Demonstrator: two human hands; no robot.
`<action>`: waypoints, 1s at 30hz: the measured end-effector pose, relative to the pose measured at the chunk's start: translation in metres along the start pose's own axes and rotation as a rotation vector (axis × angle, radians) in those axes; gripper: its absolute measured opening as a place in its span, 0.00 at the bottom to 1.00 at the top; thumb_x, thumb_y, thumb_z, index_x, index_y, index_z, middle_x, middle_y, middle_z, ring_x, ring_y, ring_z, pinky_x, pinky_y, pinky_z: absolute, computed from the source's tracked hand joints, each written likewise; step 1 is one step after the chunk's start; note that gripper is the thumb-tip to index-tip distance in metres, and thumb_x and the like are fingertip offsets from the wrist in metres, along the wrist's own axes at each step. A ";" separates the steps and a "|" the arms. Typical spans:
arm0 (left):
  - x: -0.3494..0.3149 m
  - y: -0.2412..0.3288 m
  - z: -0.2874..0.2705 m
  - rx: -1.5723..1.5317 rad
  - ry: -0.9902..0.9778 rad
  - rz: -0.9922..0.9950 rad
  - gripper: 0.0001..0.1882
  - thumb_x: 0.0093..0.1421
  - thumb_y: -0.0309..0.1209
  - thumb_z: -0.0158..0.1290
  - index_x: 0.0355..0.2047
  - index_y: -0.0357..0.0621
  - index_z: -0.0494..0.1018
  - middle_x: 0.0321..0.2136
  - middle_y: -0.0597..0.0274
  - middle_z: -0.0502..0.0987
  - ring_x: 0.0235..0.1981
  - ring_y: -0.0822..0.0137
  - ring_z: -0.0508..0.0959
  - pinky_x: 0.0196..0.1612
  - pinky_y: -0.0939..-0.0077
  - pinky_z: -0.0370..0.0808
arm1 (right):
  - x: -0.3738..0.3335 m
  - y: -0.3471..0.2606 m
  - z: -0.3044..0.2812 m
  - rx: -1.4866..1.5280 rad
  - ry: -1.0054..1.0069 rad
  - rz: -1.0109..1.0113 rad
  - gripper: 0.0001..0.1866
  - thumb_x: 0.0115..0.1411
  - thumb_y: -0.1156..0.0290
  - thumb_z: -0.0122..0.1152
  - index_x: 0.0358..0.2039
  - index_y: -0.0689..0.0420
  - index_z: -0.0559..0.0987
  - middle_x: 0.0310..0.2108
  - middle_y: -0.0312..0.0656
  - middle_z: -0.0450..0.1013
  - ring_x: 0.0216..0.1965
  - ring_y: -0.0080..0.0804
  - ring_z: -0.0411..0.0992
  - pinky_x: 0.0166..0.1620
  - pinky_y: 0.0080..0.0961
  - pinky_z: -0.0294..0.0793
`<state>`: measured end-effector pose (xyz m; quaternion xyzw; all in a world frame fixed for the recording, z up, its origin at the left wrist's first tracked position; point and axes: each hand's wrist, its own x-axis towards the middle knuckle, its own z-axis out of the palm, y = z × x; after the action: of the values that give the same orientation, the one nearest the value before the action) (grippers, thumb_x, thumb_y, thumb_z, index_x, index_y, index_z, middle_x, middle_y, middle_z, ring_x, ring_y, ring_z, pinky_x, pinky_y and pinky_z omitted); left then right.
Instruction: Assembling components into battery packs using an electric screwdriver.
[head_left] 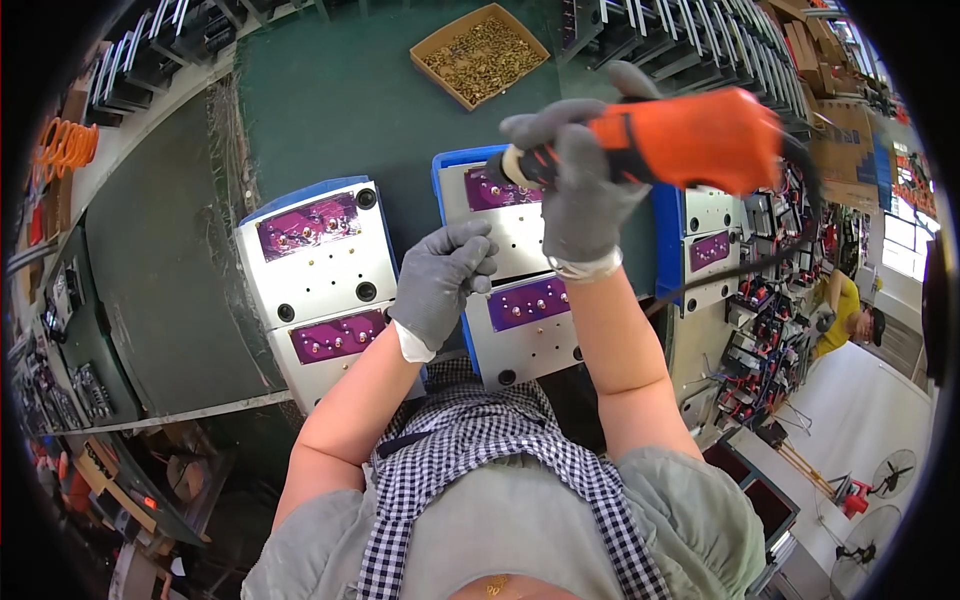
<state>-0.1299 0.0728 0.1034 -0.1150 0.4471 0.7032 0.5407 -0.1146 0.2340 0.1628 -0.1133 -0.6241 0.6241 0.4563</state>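
My right hand (588,185), in a grey glove, grips an orange and black electric screwdriver (690,140) with a cable. Its nose points left, over the upper part of the middle white panel (512,245), which has purple circuit boards and a blue edge. Just left of that panel is my gloved left hand (438,285), its fingers curled together; whatever they may hold is hidden. A similar white panel (320,270) with purple boards and round black feet lies further left, partly behind my left forearm.
A cardboard box (432,72) of small brass-coloured parts sits at the back of the green table (320,90). Another blue-edged panel (708,215) lies at the right. Metal racks (680,40) line the far edge. A person in yellow (838,315) is off to the right.
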 end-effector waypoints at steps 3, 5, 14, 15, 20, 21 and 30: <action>0.004 0.003 0.014 -0.040 -0.108 -0.053 0.21 0.70 0.45 0.49 0.44 0.36 0.72 0.28 0.64 0.75 0.23 0.78 0.73 0.20 0.89 0.66 | -0.001 -0.057 -0.032 0.335 -0.068 -0.069 0.44 0.62 0.59 0.65 0.66 0.63 0.48 0.29 0.47 0.77 0.29 0.37 0.79 0.40 0.43 0.84; -0.004 -0.003 0.035 0.086 -0.087 -0.032 0.26 0.69 0.53 0.47 0.43 0.38 0.71 0.26 0.66 0.73 0.20 0.78 0.71 0.19 0.90 0.64 | -0.010 -0.085 -0.058 0.224 -0.093 0.009 0.36 0.63 0.45 0.52 0.62 0.58 0.60 0.25 0.38 0.66 0.24 0.30 0.65 0.34 0.40 0.73; -0.014 -0.100 0.158 0.045 -0.182 -0.046 0.26 0.69 0.53 0.47 0.37 0.38 0.71 0.23 0.66 0.73 0.17 0.79 0.69 0.16 0.89 0.64 | -0.031 -0.160 -0.203 0.269 0.019 -0.105 0.40 0.63 0.45 0.54 0.68 0.53 0.54 0.23 0.37 0.63 0.20 0.29 0.62 0.32 0.39 0.71; -0.015 -0.114 0.173 0.016 -0.197 -0.053 0.26 0.69 0.53 0.47 0.37 0.38 0.71 0.23 0.66 0.73 0.17 0.80 0.68 0.16 0.90 0.64 | -0.032 -0.170 -0.221 0.218 -0.011 -0.080 0.41 0.63 0.46 0.55 0.69 0.53 0.53 0.23 0.37 0.64 0.20 0.30 0.63 0.33 0.39 0.72; -0.018 -0.185 0.242 -0.014 -0.254 -0.038 0.26 0.68 0.54 0.48 0.39 0.38 0.72 0.24 0.68 0.73 0.17 0.81 0.67 0.16 0.89 0.64 | -0.033 -0.195 -0.309 0.174 -0.010 -0.011 0.32 0.61 0.41 0.54 0.45 0.61 0.71 0.25 0.41 0.67 0.25 0.35 0.69 0.38 0.41 0.73; -0.017 -0.197 0.253 -0.011 -0.259 -0.040 0.26 0.68 0.54 0.48 0.39 0.38 0.72 0.24 0.68 0.73 0.17 0.81 0.67 0.16 0.89 0.64 | -0.035 -0.201 -0.325 0.170 -0.006 -0.014 0.32 0.61 0.41 0.54 0.45 0.61 0.71 0.25 0.41 0.67 0.25 0.35 0.69 0.38 0.41 0.73; -0.012 -0.252 0.309 -0.128 -0.248 -0.035 0.24 0.69 0.51 0.48 0.42 0.38 0.70 0.25 0.68 0.73 0.18 0.81 0.68 0.17 0.91 0.65 | -0.031 -0.228 -0.394 0.359 0.122 0.069 0.32 0.61 0.39 0.51 0.37 0.61 0.71 0.24 0.40 0.65 0.25 0.34 0.66 0.38 0.42 0.72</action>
<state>0.1914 0.3012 0.1611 -0.0692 0.3288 0.7295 0.5957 0.2809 0.4334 0.2737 -0.0891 -0.4698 0.7325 0.4846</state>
